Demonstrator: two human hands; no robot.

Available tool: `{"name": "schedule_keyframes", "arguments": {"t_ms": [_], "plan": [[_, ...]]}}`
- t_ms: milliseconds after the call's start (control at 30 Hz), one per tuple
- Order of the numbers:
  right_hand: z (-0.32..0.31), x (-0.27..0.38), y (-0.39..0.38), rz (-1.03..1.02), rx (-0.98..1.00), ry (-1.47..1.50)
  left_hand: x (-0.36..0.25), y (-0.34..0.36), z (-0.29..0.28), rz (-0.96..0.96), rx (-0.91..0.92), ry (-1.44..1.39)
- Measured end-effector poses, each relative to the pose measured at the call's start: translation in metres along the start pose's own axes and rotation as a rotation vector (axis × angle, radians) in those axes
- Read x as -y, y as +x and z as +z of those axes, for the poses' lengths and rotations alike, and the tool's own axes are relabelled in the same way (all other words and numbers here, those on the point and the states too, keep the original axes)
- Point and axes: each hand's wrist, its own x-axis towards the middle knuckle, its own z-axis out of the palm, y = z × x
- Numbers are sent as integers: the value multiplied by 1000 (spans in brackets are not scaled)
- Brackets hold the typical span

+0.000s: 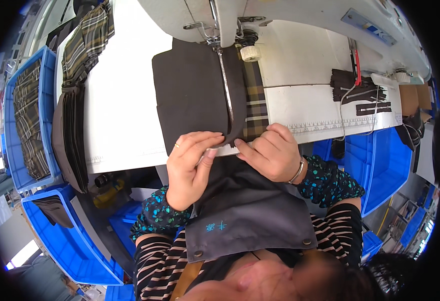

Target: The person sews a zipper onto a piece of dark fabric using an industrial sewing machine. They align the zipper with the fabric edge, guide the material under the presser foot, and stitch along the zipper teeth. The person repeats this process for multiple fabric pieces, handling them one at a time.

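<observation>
A dark brown fabric panel (187, 95) with a silver-toothed zipper (224, 80) lies on the white table under the sewing machine's presser foot (215, 42). Olive plaid fabric (255, 100) shows along the panel's right side. My left hand (190, 168) grips the dark fabric's near edge just left of the zipper's lower end, fingertips curled over it and thumb close below. My right hand (270, 155) pinches that edge to the right of the zipper, beside the plaid, with fingers bent. What lies under my fingertips is partly hidden.
Stacked dark pieces (67, 140) and plaid cloth (84, 45) line the table's left side, beside blue bins (69, 251) holding fabric. Loose zippers (373, 108) and a red-handled tool (358, 72) lie right. Another blue bin (388, 165) sits below the table's right edge. The machine arm (320, 15) spans above.
</observation>
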Motion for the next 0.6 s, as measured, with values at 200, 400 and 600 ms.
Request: {"name": "schedule_keyframes", "arguments": {"t_ms": [200,400,600], "plan": [[-8,-3,16,-129,78,3,-1,4,-7,-156,-10,-138],[-8,-6,27,-203,97,0,2,5,-8,-250,-11,-232],[-3,-6,27,-197,84,24,6,5,-7,-240,-3,-241]]}}
